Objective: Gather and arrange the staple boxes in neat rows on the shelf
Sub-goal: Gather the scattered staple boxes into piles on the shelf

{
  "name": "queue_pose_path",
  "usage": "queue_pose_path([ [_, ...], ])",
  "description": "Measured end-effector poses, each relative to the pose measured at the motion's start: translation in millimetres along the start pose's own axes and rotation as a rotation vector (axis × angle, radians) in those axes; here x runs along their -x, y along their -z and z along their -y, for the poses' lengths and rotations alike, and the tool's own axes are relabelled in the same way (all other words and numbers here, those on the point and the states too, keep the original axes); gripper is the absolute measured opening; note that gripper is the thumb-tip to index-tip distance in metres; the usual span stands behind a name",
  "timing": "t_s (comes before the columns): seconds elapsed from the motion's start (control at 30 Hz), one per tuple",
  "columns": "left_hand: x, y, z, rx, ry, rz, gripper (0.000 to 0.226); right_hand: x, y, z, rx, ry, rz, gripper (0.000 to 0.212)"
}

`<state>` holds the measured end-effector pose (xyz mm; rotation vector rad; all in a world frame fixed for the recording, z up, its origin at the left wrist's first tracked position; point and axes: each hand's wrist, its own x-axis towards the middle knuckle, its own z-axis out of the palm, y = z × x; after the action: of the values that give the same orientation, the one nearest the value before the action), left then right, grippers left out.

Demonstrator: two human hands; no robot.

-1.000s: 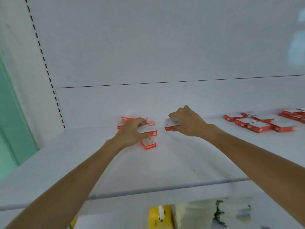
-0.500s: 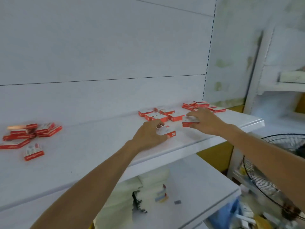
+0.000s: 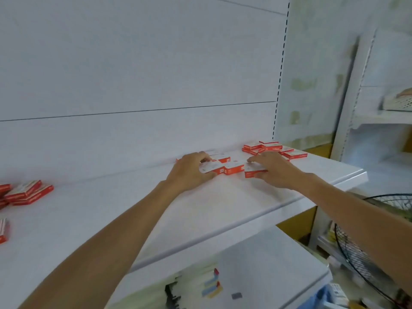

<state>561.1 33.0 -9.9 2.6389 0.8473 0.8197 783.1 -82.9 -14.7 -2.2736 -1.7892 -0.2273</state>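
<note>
Small red and white staple boxes lie on a white shelf (image 3: pixel 256 197). My left hand (image 3: pixel 191 170) grips one staple box (image 3: pixel 208 168) and holds it against a short row of boxes (image 3: pixel 233 167) near the back wall. My right hand (image 3: pixel 274 168) grips another staple box (image 3: pixel 253 170) at the right end of that row. A loose cluster of boxes (image 3: pixel 274 149) sits behind my right hand near the shelf's right end. Another untidy pile (image 3: pixel 26 192) lies at the far left.
A single box (image 3: pixel 3 230) lies at the left edge. Below is a lower shelf (image 3: pixel 267 264) with small items. A black wire fan (image 3: pixel 367 253) stands at the lower right, and another white shelving unit (image 3: pixel 379 117) is beyond it.
Both hands carried their boxes rightward along the shelf and set them down against the row near the back wall. The view swung right with them, leaving the first pile at far left.
</note>
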Motion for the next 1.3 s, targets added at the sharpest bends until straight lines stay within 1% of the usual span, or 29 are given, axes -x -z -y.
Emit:
queue_pose_path([
  [0.03, -4, -2, 4, 0.001, -0.003, -0.016, 0.043, -6, -1, -2, -0.003, 0.007, -0.005, 0.046],
  [0.1, -7, -6, 11, -0.01, 0.005, 0.006, 0.043, -18, -6, -4, -0.006, 0.031, 0.039, 0.048],
  [0.2, -18, -4, 22, -0.049, 0.056, 0.032, 0.042, -42, -14, 2, -0.028, 0.117, 0.063, 0.049],
  [0.3, -34, 4, 32, -0.026, 0.146, -0.013, 0.04, -73, -11, 9, -0.065, 0.206, 0.064, 0.047],
  [0.37, -43, 7, 36, -0.031, 0.186, -0.038, 0.043, -89, -5, 15, -0.136, 0.261, 0.081, 0.043],
  [0.5, -60, 5, 38, -0.033, 0.254, -0.111, 0.04, -118, 11, 20, -0.361, 0.378, 0.018, 0.033],
  [0.6, -67, -5, 35, -0.045, 0.278, -0.133, 0.039, -134, 9, 18, -0.398, 0.417, -0.052, 0.031],
  [0.67, -67, -14, 34, -0.061, 0.298, -0.118, 0.039, -142, -1, 15, -0.441, 0.412, -0.113, 0.029],
  [0.7, -68, -18, 34, -0.069, 0.309, -0.1, 0.04, -146, -7, 13, -0.455, 0.404, -0.108, 0.028],
  [0.77, -68, -25, 35, -0.089, 0.336, -0.046, 0.041, -151, -18, 7, -0.405, 0.407, 0.003, 0.029],
  [0.83, -67, -29, 34, -0.094, 0.367, -0.002, 0.041, -154, -26, 4, -0.343, 0.42, 0.136, 0.036],
  [0.9, -66, -30, 33, -0.098, 0.382, 0.0, 0.041, -156, -28, 3, -0.338, 0.417, 0.171, 0.035],
  [0.97, -64, -29, 31, -0.105, 0.385, -0.011, 0.043, -159, -27, 6, -0.312, 0.408, 0.154, 0.03],
  [1.1, -53, -22, 30, -0.114, 0.422, -0.065, 0.048, -161, -25, 18, -0.221, 0.423, 0.041, 0.026],
  [1.2, -29, -8, 32, -0.139, 0.458, -0.105, 0.046, -160, -25, 36, -0.249, 0.486, -0.054, 0.029],
  [1.3, 9, 15, 40, -0.19, 0.521, -0.14, 0.042, -154, -24, 72, -0.334, 0.531, -0.152, 0.031],
])
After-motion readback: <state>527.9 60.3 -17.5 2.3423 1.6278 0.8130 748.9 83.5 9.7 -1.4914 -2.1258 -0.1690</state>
